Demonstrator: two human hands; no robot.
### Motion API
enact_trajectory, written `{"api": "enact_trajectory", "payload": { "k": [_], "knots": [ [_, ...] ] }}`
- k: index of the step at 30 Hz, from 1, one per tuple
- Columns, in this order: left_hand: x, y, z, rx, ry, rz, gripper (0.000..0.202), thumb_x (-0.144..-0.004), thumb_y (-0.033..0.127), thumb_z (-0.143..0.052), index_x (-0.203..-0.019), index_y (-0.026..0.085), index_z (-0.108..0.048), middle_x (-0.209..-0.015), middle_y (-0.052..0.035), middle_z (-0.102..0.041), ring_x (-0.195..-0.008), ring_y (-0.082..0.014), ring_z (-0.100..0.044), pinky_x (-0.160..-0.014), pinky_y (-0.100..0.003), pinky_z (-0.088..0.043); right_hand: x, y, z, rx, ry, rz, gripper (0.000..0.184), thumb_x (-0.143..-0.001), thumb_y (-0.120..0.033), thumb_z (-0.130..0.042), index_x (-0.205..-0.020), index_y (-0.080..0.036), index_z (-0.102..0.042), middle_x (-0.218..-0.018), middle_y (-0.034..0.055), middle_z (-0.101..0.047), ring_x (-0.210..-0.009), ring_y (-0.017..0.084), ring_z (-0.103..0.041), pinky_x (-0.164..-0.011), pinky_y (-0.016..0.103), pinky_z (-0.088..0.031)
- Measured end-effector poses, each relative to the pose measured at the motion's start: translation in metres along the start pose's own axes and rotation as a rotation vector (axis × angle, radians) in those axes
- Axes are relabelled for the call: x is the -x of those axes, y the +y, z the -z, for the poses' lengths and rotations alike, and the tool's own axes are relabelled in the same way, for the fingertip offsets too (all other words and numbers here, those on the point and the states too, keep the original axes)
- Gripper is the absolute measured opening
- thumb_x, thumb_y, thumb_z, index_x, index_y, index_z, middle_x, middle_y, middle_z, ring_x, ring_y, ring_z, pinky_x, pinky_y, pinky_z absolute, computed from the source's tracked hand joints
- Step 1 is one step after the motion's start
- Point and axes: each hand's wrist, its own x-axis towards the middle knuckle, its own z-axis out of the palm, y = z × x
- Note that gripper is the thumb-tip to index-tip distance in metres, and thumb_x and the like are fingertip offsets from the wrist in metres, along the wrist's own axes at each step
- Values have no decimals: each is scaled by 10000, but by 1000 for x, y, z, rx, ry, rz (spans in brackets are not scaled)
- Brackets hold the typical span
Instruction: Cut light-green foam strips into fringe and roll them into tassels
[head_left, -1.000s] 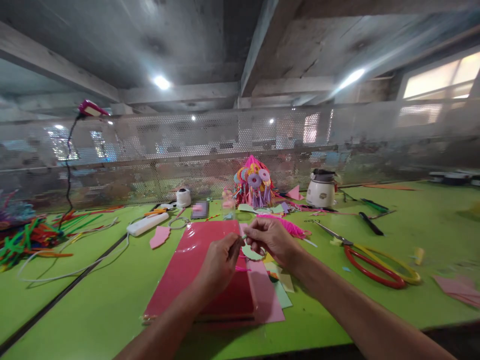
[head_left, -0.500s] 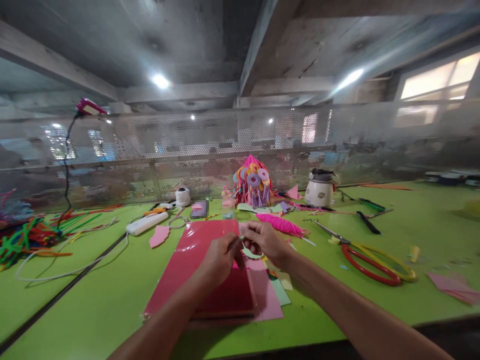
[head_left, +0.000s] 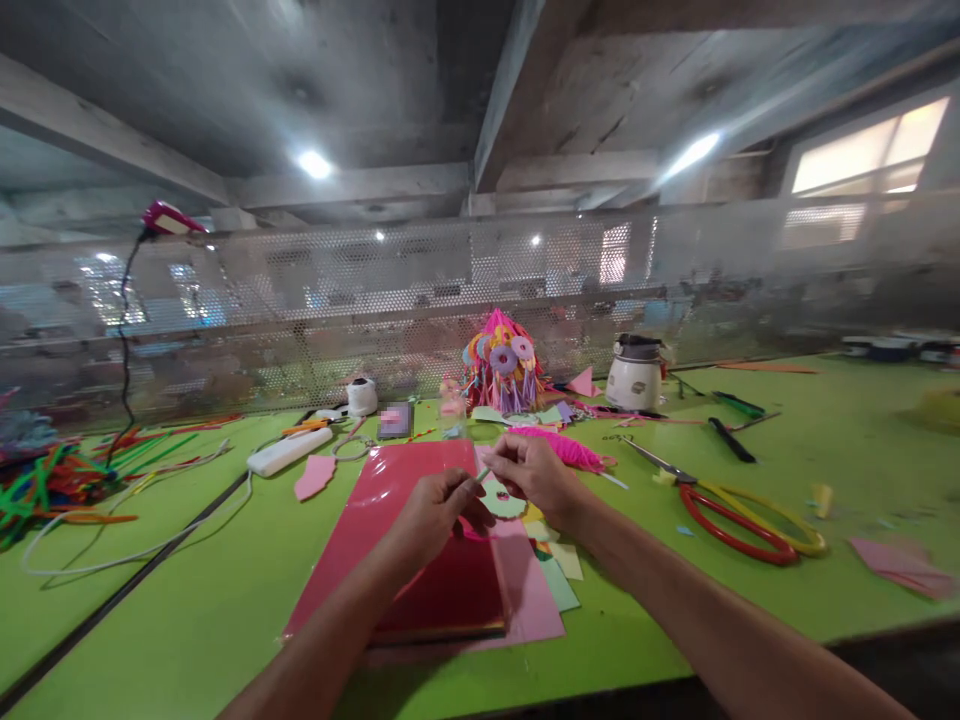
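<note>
My left hand [head_left: 433,512] and my right hand [head_left: 534,474] meet over a stack of red and pink sheets [head_left: 420,545] on the green table [head_left: 187,570]. Both hands pinch a thin pale strip [head_left: 483,476] between their fingertips. A pale green paper ring [head_left: 504,499] hangs under my right hand's fingers; whether the strip joins it I cannot tell. Loose coloured paper pieces [head_left: 556,572] lie beneath my right wrist.
Large scissors with red and yellow handles [head_left: 739,518] lie to the right. A fluffy pink bundle [head_left: 564,448] and a colourful tasselled ornament [head_left: 504,375] sit behind the hands. A white pot [head_left: 636,378], a white power strip [head_left: 288,451] and heaped pipe cleaners [head_left: 52,478] are further off.
Both hands stay together on the strip, shifting slightly; the green ring shows more fully below my right hand. The camera view drifted a little.
</note>
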Motion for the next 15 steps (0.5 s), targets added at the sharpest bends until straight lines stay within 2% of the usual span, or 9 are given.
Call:
{"api": "enact_trajectory", "payload": {
  "k": [4,9,15],
  "knots": [
    [0,0,1,-3,3,-16,273,-814,419,-421,-729,165,-474,-583,-32,-646,-496,-137,-587,-430,-218,-338,-3,4,2,-42,-24,-40,239,-743,-354,-607,-654,-164,-491,-473,-62,-492,-368,50,-400,-353,166,-277],
    [3,2,3,120,-20,20,264,-798,425,-460,-723,173,-487,-555,-12,-628,-478,-124,-559,-442,-220,-331,-1,0,6,-136,-174,-23,252,-763,-381,-622,-830,-145,-565,-602,-15,-599,-449,70,-517,-415,186,-369],
    [7,7,0,206,-32,26,264,-800,415,-480,-710,168,-500,-542,-15,-611,-453,-110,-520,-453,-224,-341,3,-7,6,-125,-124,39,246,-715,-355,-685,-680,-148,-559,-523,-23,-584,-420,79,-518,-405,201,-401]
  ]
}}
